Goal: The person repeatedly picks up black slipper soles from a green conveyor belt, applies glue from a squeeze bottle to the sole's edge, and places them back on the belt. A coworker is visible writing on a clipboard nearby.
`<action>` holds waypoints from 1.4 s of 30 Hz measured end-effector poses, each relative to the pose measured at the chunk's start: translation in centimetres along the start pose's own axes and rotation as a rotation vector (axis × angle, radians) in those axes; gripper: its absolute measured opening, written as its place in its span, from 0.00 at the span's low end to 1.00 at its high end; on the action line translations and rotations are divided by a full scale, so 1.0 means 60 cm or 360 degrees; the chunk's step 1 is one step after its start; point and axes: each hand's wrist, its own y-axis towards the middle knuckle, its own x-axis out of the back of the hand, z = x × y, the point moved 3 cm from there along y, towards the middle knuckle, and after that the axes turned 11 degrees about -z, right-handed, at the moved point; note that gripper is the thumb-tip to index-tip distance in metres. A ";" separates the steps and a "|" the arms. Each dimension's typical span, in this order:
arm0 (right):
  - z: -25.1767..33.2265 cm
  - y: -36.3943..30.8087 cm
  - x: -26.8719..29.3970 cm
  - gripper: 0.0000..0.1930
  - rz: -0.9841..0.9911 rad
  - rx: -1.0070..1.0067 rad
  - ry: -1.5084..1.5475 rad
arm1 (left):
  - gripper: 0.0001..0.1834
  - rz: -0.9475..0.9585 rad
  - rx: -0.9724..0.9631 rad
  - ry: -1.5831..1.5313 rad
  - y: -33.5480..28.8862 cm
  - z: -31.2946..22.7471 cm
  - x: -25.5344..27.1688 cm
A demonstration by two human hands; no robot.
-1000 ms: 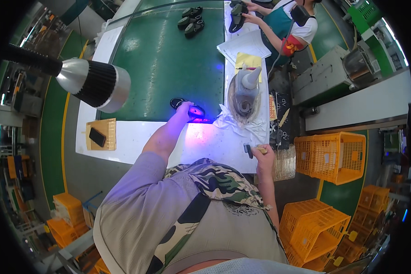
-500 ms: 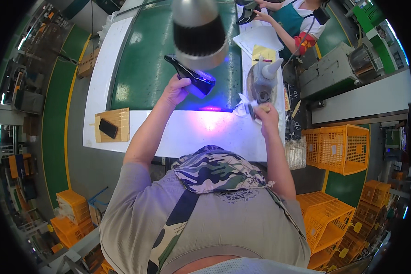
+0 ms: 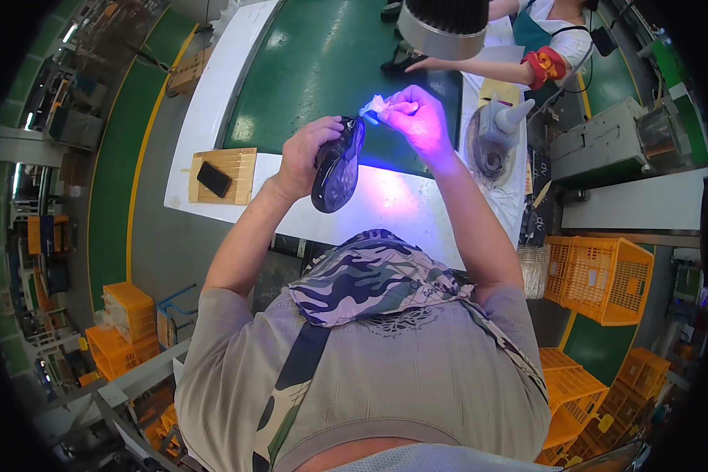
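Observation:
My left hand [image 3: 299, 156] is closed around a glossy black shoe [image 3: 337, 167], which it holds up over the near edge of the table. The shoe's rounded end points down toward me. Beside its upper end, my right hand [image 3: 418, 122] pinches a small piece of crumpled white cloth or tissue [image 3: 376, 107], lit blue-violet. The cloth comes right up to the shoe's upper end; whether they touch I cannot tell. A lamp [image 3: 442, 30] with a black ribbed body and silver rim hangs above, and violet light falls on the right hand.
A green conveyor belt [image 3: 307, 71] runs away between white table edges. To the right stands a white spouted bottle [image 3: 499, 126] in a tray. A phone [image 3: 213, 179] lies on cardboard at left. A co-worker's hand [image 3: 433, 65] touches another black shoe [image 3: 403, 59]. Orange crates [image 3: 598, 275] stand at right.
My right hand has moved from beside the bottle to the shoe, with the white cloth. My left hand has brought the shoe nearer and turned it. The co-worker's arm reaches over the belt.

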 end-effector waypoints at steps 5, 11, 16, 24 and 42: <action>0.001 -0.008 -0.023 0.09 0.0109 -0.0116 0.0101 | 0.26 0.0043 -0.0014 0.0089 0.003 -0.019 0.013; -0.005 -0.035 -0.017 0.08 0.0282 -0.0267 0.0430 | 0.27 0.0082 0.0015 0.0187 -0.013 -0.007 -0.007; 0.006 -0.050 0.009 0.10 0.0266 -0.0365 0.0483 | 0.27 0.0114 0.0085 0.0258 -0.017 -0.001 -0.042; 0.027 -0.050 0.069 0.09 0.0193 -0.0334 0.0260 | 0.27 0.0525 0.0510 0.0415 -0.027 0.006 -0.100; 0.049 -0.049 0.112 0.09 0.0074 0.0055 -0.0021 | 0.38 0.1440 0.1366 -0.0326 -0.031 -0.006 -0.121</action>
